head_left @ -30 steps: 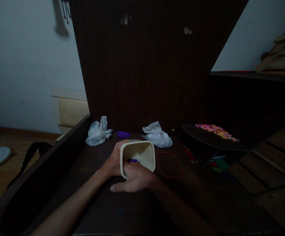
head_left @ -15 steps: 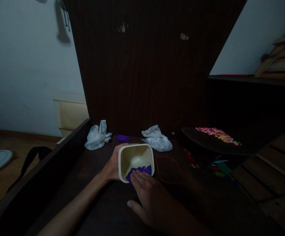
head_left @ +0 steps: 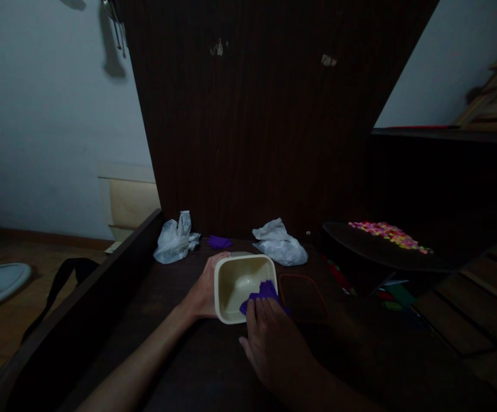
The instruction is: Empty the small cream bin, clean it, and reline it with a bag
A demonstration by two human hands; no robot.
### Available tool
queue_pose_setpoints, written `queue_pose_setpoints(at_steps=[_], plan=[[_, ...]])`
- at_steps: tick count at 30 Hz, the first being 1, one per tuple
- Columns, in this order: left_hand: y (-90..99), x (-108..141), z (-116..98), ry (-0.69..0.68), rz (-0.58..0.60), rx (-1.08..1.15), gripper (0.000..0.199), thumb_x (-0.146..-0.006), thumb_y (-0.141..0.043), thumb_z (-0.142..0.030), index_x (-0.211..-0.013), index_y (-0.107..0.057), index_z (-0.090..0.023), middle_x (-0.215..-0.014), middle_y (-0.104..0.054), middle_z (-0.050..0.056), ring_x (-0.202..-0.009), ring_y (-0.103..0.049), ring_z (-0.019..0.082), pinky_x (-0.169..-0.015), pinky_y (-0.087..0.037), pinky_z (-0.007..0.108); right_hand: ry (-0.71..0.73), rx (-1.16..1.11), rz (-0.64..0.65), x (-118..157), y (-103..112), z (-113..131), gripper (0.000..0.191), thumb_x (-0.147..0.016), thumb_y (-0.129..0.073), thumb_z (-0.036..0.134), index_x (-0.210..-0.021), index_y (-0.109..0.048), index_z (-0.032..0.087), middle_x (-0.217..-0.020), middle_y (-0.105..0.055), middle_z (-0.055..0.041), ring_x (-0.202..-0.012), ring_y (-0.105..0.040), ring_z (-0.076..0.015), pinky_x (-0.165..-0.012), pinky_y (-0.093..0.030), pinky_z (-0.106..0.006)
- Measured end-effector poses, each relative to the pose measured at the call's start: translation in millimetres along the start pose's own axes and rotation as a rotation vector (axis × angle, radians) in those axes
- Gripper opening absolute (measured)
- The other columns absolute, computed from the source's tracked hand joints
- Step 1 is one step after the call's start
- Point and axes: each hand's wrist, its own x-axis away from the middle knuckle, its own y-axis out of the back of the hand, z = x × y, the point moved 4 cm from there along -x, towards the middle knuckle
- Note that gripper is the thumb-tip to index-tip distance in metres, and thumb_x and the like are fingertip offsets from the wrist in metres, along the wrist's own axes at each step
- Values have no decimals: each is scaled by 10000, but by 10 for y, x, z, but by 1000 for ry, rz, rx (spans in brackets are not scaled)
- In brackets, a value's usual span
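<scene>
My left hand (head_left: 206, 289) grips a cream-coloured square plastic container (head_left: 236, 283) by its left side, and the container is tilted so its open mouth faces me. With my right hand (head_left: 269, 332) I hold a purple cloth (head_left: 266, 290), pressed over the container's lower right rim and partly inside it. The fingers cover part of the cloth. To the container's right, an orange-red rectangular lid or frame (head_left: 303, 276) lies flat on the dark tabletop (head_left: 179, 366).
Two white plastic bags (head_left: 174, 243) and a folded purple piece (head_left: 219, 242) lie along the back panel. At right, a dark corner shelf (head_left: 338, 234) carries a string of pink and yellow flowers (head_left: 389, 233). A raised board (head_left: 115, 269) edges the left side.
My right hand has slid the purple cloth from the container's lower front edge toward its right corner. The whole view has shifted slightly, and my left hand keeps its hold.
</scene>
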Motion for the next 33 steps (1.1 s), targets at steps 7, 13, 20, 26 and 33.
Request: queue_pose_setpoints(at_steps=[7, 13, 20, 26, 33], plan=[[-34, -13, -21, -115, 20, 0, 1219, -621, -907, -470, -1569, -190, -201, -1446, -453, 242, -1362, -467, 470, -1111, -413, 675, -99, -46, 262, -111, -42, -19, 731, -789, -793, 386, -1343, -608, -53, -1383, -575, -343, -1304, -555, -467, -1141, -405, -573], [-68, -17, -34, -163, 29, -26, 1188, -670, -860, -527, -1578, -162, -212, -1426, -494, 229, -1356, -486, 460, -1133, -385, 685, -30, -22, 628, -357, 118, -16, 1174, -661, -842, 596, -1470, -404, -133, -1522, -371, -394, -1435, -381, -493, -1230, -248, -517], [-74, 9, -27, -183, 16, -33, 1158, -677, -853, -530, -1568, -182, -219, -1408, -513, 215, -1359, -489, 445, -1146, -387, 673, 0, -194, 686, -681, -84, -142, 1411, -487, -854, 725, -1541, -330, -52, -1594, -307, -331, -1494, -272, -476, -1243, -200, -515], [-67, 22, -11, -131, 13, -7, 1177, -647, -881, -484, -1562, -181, -240, -1428, -508, 220, -1362, -491, 457, -1136, -382, 688, -27, -307, 586, -769, -179, -211, 1491, -315, -893, 715, -1515, -402, -20, -1536, -418, -332, -1438, -388, -481, -1195, -311, -537], [-57, 40, -5, -141, -10, 28, 1153, -650, -880, -520, -1550, -209, -258, -1412, -521, 207, -1359, -495, 456, -1132, -385, 694, 27, -299, 603, -816, -187, -176, 1497, -316, -870, 760, -1524, -402, 8, -1570, -384, -304, -1456, -359, -474, -1222, -264, -532]])
